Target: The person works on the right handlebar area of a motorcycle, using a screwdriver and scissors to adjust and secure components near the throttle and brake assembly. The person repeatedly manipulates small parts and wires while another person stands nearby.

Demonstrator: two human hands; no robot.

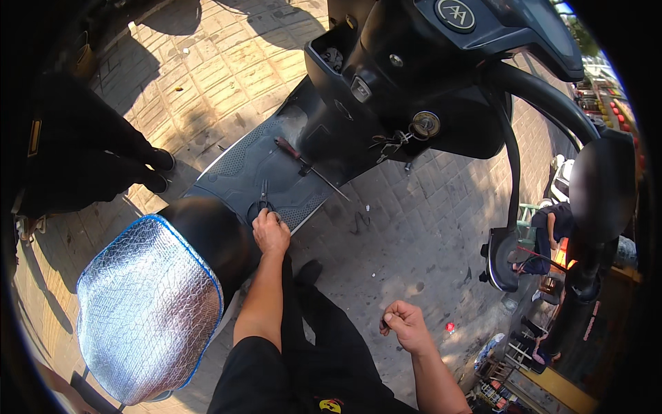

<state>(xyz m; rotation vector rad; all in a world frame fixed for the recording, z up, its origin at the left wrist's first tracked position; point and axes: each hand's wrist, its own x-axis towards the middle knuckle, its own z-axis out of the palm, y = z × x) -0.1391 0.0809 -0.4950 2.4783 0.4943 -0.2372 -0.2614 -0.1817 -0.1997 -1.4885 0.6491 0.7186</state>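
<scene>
My left hand is closed at the black handles of a pair of scissors on the footboard of a black electric scooter. The blades point away from me and lie together. Farther along the footboard rests a screwdriver with a dark red and black handle, its long shaft reaching past the board's right edge. Off to the right, above the paving, my right hand is curled with thumb against fingers. Something small and dark shows at its fingertips, too small to name.
A silver quilted seat cover with blue edging lies over the scooter seat. Keys hang from the ignition. The handlebar arches at the right. A person in dark clothes stands at the left; another person sits far right.
</scene>
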